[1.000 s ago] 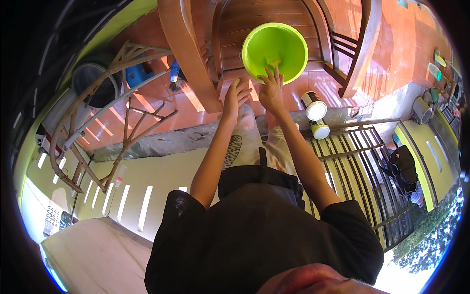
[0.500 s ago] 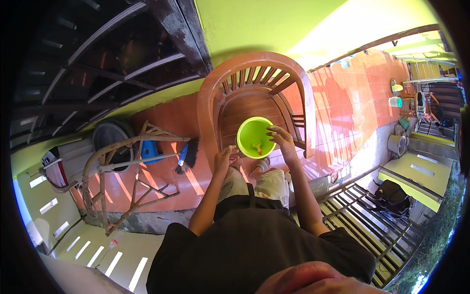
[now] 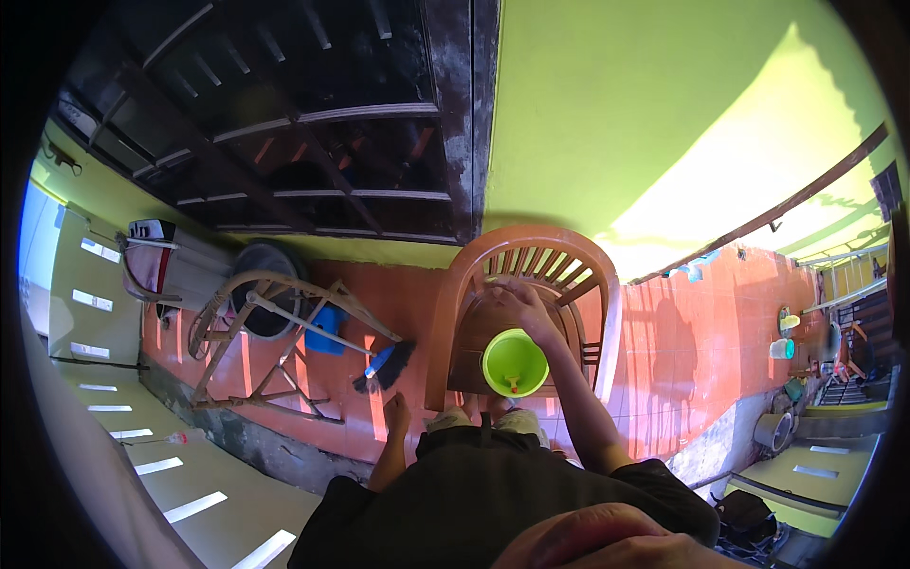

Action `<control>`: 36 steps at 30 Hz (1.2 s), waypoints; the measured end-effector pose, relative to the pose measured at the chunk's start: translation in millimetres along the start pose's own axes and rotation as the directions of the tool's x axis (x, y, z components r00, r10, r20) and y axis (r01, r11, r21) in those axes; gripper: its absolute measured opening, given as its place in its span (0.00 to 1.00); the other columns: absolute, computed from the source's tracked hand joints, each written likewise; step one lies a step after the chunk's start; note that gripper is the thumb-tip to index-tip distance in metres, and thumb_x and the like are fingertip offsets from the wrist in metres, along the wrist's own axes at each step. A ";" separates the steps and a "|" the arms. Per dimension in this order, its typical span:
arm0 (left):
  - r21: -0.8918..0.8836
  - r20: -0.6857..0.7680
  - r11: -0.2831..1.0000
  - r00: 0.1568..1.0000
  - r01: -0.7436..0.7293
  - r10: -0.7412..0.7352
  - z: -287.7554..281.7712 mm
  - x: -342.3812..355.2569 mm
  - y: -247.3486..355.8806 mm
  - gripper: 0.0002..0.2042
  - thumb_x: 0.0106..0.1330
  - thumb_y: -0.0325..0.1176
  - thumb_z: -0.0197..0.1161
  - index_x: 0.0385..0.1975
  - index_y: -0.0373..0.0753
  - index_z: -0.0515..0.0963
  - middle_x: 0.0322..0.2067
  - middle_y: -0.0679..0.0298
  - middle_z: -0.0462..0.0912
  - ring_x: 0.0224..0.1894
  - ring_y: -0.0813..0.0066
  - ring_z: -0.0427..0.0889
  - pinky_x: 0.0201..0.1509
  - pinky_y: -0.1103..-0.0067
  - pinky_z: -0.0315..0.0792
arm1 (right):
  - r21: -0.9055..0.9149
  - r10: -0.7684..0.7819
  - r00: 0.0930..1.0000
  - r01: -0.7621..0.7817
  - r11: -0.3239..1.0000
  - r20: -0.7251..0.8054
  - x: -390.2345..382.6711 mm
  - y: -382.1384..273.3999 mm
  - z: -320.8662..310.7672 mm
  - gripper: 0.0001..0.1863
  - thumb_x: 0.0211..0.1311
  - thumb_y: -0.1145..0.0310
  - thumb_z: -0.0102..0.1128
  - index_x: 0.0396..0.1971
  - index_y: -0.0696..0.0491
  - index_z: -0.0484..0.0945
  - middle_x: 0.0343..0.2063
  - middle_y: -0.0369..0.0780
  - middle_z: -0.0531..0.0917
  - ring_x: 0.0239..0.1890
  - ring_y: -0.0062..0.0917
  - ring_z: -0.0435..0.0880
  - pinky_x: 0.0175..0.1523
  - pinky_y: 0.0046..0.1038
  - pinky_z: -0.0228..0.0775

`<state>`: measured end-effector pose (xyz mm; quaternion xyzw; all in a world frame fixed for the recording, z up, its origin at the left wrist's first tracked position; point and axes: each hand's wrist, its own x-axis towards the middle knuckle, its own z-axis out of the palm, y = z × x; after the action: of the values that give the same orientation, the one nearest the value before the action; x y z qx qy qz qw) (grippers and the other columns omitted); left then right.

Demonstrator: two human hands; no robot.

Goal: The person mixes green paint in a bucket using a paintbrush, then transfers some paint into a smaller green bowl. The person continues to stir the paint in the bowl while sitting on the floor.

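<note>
A lime-green plastic bucket (image 3: 502, 353) stands at the front of a brown wooden armchair (image 3: 445, 332), its mouth facing up. Inside it lies a small yellow-orange object (image 3: 513, 383) whose kind I cannot make out. My right hand (image 3: 517, 308) is over the chair seat just beyond the bucket's far rim, fingers stretched out, slightly blurred and apart from the bucket. Down to the left of the chair, my left hand (image 3: 396, 414) hangs with its fingers curled in, and nothing shows in it.
Left of the chair, a broom (image 3: 384, 365) with a blue head leans across a bamboo frame (image 3: 275, 332). Behind that are a dark tub (image 3: 265, 275) and a blue container (image 3: 325, 330). A dark-framed window (image 3: 313, 161) and green wall (image 3: 588, 123) rise behind. Buckets stand far right.
Both hands have let go of the bucket, which now stands nearer me. My right hand has moved up past it; my left has dropped to the left. The view has tilted up toward the wall.
</note>
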<state>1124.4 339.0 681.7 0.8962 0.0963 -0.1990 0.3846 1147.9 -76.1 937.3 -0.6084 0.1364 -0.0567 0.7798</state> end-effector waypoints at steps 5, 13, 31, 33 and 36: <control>0.285 0.206 0.939 0.945 0.190 -0.254 -56.9 -87.2 -99.6 0.31 0.77 0.53 0.39 0.25 0.31 0.79 0.25 0.52 0.84 0.25 0.59 0.84 0.32 0.65 0.79 | -0.082 0.123 0.990 -0.117 0.990 0.066 -3.4 42.4 -0.4 0.15 0.70 0.68 0.55 0.52 0.57 0.79 0.44 0.37 0.82 0.49 0.22 0.79 0.53 0.24 0.73; 0.282 0.140 0.959 0.989 -0.001 -0.040 -82.7 -176.4 -131.9 0.27 0.75 0.53 0.41 0.42 0.33 0.79 0.34 0.57 0.86 0.31 0.64 0.86 0.30 0.69 0.79 | 0.487 0.154 0.984 -0.181 0.854 0.095 8.3 45.8 -40.7 0.18 0.71 0.62 0.50 0.55 0.54 0.74 0.48 0.36 0.82 0.46 0.23 0.81 0.55 0.31 0.72; -0.409 0.025 0.886 0.973 0.220 -0.230 14.5 -173.8 -83.1 0.20 0.75 0.42 0.47 0.36 0.32 0.79 0.30 0.60 0.83 0.23 0.71 0.81 0.29 0.77 0.74 | -0.422 -0.309 0.932 0.206 0.883 -0.191 83.2 -11.5 -77.0 0.20 0.70 0.69 0.52 0.60 0.56 0.72 0.56 0.40 0.77 0.57 0.30 0.75 0.63 0.37 0.65; -0.480 0.042 0.835 0.957 0.271 -0.287 40.7 -168.7 -105.2 0.19 0.74 0.43 0.47 0.35 0.34 0.79 0.31 0.59 0.82 0.25 0.70 0.82 0.26 0.77 0.75 | -0.935 -0.723 0.689 0.291 0.204 0.057 105.3 -22.6 -78.9 0.31 0.62 0.70 0.58 0.65 0.60 0.64 0.63 0.48 0.69 0.63 0.44 0.69 0.65 0.46 0.61; -0.534 -0.025 0.737 0.864 0.414 -0.503 83.8 -130.3 -136.4 0.18 0.73 0.45 0.48 0.39 0.35 0.76 0.35 0.58 0.79 0.32 0.66 0.82 0.31 0.71 0.78 | -0.959 -0.788 0.578 0.277 -0.056 0.213 141.0 -33.5 -99.9 0.36 0.61 0.68 0.58 0.68 0.59 0.57 0.67 0.57 0.57 0.66 0.54 0.61 0.67 0.53 0.56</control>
<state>938.7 369.0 596.6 0.7229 0.3959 -0.1788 0.5373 1257.2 -213.7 927.1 -0.9102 0.0409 -0.4019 0.0915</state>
